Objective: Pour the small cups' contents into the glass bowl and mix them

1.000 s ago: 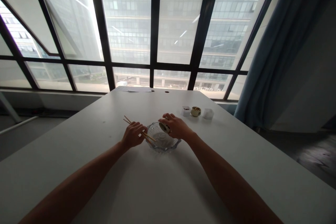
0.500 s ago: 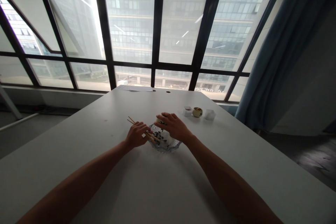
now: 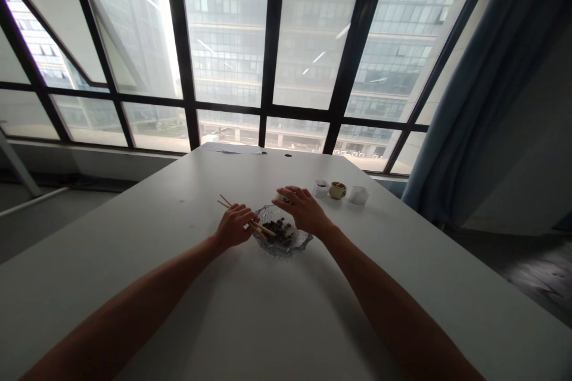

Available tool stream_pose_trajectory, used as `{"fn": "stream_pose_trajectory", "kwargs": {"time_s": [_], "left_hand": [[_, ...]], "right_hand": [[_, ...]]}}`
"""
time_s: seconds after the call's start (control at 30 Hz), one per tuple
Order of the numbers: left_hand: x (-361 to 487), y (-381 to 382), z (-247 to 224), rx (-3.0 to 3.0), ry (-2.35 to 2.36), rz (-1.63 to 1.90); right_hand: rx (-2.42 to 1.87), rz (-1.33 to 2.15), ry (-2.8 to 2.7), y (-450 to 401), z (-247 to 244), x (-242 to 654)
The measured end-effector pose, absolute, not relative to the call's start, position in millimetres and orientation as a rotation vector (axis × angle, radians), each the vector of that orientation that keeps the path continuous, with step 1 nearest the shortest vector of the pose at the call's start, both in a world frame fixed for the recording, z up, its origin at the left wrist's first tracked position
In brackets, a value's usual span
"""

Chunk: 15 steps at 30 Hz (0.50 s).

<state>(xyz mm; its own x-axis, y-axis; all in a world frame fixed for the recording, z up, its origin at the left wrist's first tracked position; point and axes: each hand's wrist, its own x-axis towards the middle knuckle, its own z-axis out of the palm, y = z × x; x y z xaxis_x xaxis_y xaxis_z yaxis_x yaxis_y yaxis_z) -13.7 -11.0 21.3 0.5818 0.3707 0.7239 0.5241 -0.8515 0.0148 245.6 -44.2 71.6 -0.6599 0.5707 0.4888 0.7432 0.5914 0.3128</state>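
A clear glass bowl (image 3: 292, 246) with a wavy rim sits on the table in front of me. Small dark pieces (image 3: 279, 231), perhaps beans or raisins, lie heaped inside it. My left hand (image 3: 235, 226) is closed around a pair of wooden chopsticks (image 3: 261, 228) at the bowl's left rim, their lower ends over the dark pieces. Above the bowl's far right side, my right hand (image 3: 301, 209) grips a small pale cup (image 3: 284, 198), mostly covered by the fingers. Some dark marks or pieces show at the cup; I cannot tell which.
Beyond my right hand stand a white cup (image 3: 320, 189), a cream round cup (image 3: 337, 190) with brownish contents, and another white cup (image 3: 358, 195). Paper sheets (image 3: 241, 149) lie at the far end of the white table (image 3: 134, 232). A blue curtain (image 3: 460, 95) hangs at right.
Dark pieces have dropped into the bowl and the heap is larger. My right hand with the small cup has moved slightly up and right, away from the bowl's middle. The chopsticks stay in my left hand.
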Motion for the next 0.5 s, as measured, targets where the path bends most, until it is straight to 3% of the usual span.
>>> {"fn": "stream_pose_trajectory", "kwargs": {"time_s": [0.2, 0.4, 0.5], "left_hand": [[-13.0, -9.6, 19.6, -2.595, -0.698, -1.157], [-12.5, -9.1, 18.9, -2.621, -0.753, -1.147], [-12.5, -8.6, 18.5, -2.604, -0.723, -1.160]], "right_hand": [[-1.012, -0.593, -2.450, -49.9, 77.3, 237.1], [-0.749, 0.108, -2.098, -37.1, 73.8, 249.7], [-0.771, 0.290, -2.020, -30.7, 71.7, 260.3]]}}
